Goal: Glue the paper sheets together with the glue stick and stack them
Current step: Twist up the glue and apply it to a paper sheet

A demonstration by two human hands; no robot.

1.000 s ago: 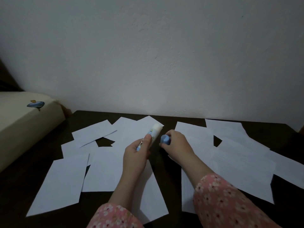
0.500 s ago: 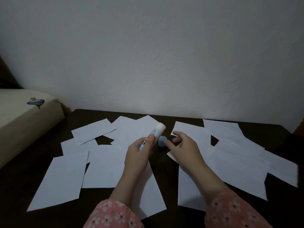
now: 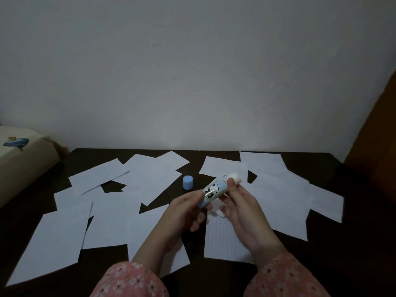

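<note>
The uncapped glue stick, with a white tip and a printed label, is tilted up to the right above the table's middle. My left hand grips its lower end. My right hand holds its upper part between thumb and fingers. Its blue cap stands alone on the dark table, just left of the stick. Several white paper sheets lie scattered flat over the table, some overlapping; a lined one lies under my hands.
A white wall rises right behind the table. A cream box or cushion with a blue sticker sits off the table's left edge. A brown panel stands at the far right.
My right hand set the blue cap down on the table and came back to hold the glue stick. Both hands and the stick shifted right and toward me.
</note>
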